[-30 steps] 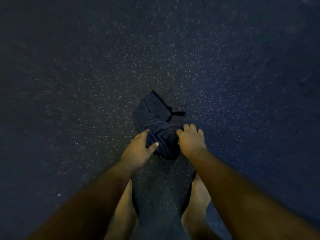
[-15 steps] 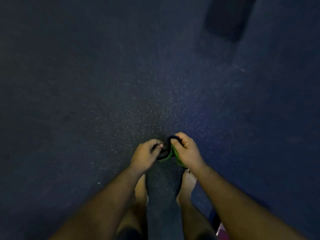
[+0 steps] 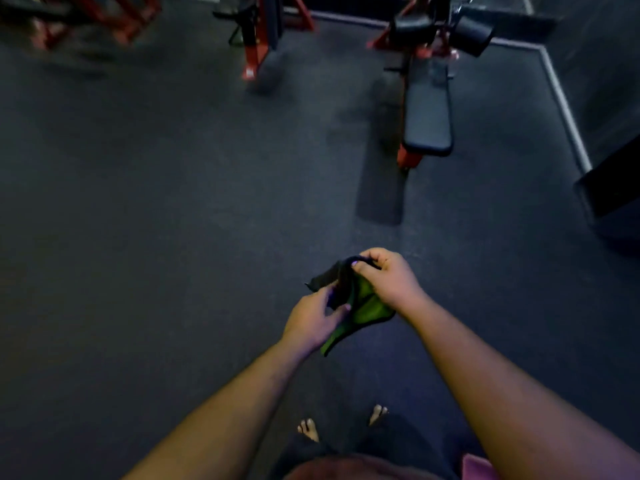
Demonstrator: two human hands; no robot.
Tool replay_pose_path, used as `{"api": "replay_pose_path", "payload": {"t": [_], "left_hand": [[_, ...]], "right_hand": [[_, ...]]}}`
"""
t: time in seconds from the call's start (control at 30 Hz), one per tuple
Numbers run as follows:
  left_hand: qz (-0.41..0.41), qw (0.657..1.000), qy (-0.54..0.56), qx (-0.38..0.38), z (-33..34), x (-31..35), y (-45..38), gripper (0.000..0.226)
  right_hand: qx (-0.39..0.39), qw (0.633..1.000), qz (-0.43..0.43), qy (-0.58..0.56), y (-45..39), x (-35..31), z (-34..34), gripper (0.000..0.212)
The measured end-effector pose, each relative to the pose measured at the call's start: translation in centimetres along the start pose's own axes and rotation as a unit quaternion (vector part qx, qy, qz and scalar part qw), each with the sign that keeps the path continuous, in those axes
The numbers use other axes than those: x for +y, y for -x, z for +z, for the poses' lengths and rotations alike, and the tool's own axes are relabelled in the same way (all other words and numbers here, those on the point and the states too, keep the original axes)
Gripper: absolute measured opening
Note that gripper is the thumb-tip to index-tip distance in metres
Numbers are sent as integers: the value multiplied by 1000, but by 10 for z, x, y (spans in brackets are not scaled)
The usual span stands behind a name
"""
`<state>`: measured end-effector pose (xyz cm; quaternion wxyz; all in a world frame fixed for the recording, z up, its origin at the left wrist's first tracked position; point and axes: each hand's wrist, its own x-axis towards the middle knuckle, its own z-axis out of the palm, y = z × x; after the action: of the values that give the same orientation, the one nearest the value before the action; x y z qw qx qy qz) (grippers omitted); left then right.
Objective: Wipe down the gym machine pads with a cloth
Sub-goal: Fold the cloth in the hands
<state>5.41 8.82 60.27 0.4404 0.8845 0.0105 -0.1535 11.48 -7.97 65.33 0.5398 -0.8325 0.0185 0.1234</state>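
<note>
head view | both hands holding cloth (image 3: 360, 299) in the air at 6 o'clock | left hand (image 3: 313, 320) fingers pinching lower edge, right hand (image 3: 389, 277) gripping top fold | bench pad (image 3: 427, 116) well apart at 1 o'clock | advice: be spreading cloth flat w/ green side out, approx. palm-wide, before walking to pad.

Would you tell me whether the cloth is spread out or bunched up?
Bunched up: the cloth hangs crumpled between the left hand and right hand, both gripping it.

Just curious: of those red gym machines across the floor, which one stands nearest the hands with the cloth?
The bench with the long flat black pad, ahead on the right. The other red frames stand farther back.
</note>
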Motion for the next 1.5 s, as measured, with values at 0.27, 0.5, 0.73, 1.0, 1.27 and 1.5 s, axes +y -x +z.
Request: {"api": "replay_pose_path", "payload": {"t": [0.27,0.5,0.73,1.0,1.27,1.5], "left_hand": [[4,959,238,154,-102,45,-63,15],[60,961,149,224,-182,69,-157,14],[22,944,163,286,-190,91,-239,25],[88,959,211,166,-182,113,-325,30],[76,944,318,45,-242,124,-441,21],[116,973,200,-12,-290,139,-543,23]], "right_hand": [[109,965,-123,206,-40,-52,-74,12],[95,969,-77,215,-127,-33,-121,27],[65,991,-35,-112,-225,-81,-92,17],[40,994,-71,-77,-324,-133,-38,14],[-2,992,-88,88,-428,-163,-40,21],[122,981,-138,67,-509,-179,-89,44]]}}
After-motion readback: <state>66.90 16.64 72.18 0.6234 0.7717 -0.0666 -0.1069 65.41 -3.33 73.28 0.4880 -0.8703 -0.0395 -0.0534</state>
